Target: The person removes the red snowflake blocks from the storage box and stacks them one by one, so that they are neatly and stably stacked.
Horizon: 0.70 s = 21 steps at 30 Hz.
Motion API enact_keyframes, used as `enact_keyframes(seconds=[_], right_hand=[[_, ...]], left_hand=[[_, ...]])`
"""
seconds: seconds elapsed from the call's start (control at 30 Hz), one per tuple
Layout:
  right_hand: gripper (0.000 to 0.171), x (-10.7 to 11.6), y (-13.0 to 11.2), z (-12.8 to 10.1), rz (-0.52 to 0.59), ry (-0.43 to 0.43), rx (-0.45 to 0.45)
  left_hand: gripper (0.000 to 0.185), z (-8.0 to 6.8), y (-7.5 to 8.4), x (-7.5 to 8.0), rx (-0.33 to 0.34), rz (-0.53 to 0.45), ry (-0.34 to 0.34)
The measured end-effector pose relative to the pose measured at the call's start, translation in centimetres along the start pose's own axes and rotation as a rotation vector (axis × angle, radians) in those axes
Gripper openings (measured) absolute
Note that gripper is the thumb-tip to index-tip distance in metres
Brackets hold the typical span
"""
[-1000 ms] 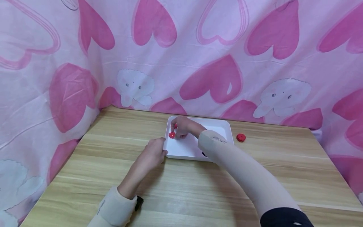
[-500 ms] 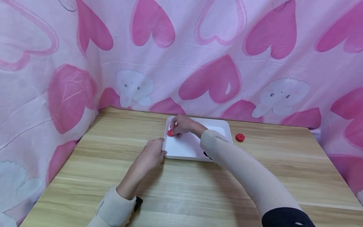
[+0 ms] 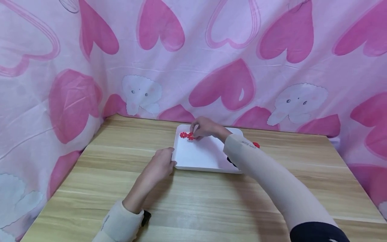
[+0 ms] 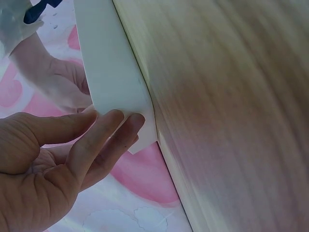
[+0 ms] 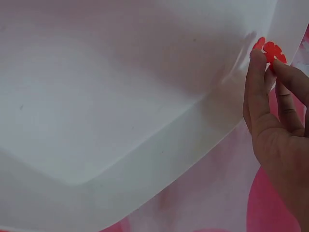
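Observation:
Near the far left corner of a white tray, two red flower-shaped discs lie side by side in the head view. My right hand pinches the right disc between thumb and fingertips, and the left disc sits just beside it. In the right wrist view, red petals show at the fingertips, close to the tray's wall. At the tray's left side, my left hand grips the edge. The left wrist view shows that hand's thumb at the rim and its fingers against the outer wall.
Another red piece rests on the wooden table to the right of the tray, partly hidden by the right sleeve. A pink heart-patterned cloth hangs along the table's back and left side.
The lower red disc has moved up the tray, so the two now lie in a row. My right hand has shifted up and to the right. The left hand keeps its place on the tray.

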State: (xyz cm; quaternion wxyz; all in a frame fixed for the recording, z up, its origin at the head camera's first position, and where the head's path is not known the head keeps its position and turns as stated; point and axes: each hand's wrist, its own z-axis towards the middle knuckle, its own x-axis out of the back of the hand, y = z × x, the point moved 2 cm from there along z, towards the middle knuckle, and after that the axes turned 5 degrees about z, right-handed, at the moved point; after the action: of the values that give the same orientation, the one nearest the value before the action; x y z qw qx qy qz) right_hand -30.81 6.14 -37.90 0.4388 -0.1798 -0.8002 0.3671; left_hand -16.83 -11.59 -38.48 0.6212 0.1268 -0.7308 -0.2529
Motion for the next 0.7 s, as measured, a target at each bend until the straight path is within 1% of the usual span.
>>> enact_keyframes(seconds=[0.23, 0.47, 0.7], right_hand=[[0.012, 2.2, 1.3, -1.1, -0.002, 0.016, -0.039], [0.012, 4.5, 2.5, -2.4, 0.017, 0.037, -0.091], [0.016, 7.1, 4.0, -4.2, 0.073, 0.042, -0.081]], left_hand=[[0.027, -0.2, 0.1, 0.0, 0.006, -0.003, 0.007], [0.029, -0.2, 0.0, 0.0, 0.003, -0.02, 0.009], [0.025, -0.1, -0.1, 0.0, -0.013, -0.022, 0.015]])
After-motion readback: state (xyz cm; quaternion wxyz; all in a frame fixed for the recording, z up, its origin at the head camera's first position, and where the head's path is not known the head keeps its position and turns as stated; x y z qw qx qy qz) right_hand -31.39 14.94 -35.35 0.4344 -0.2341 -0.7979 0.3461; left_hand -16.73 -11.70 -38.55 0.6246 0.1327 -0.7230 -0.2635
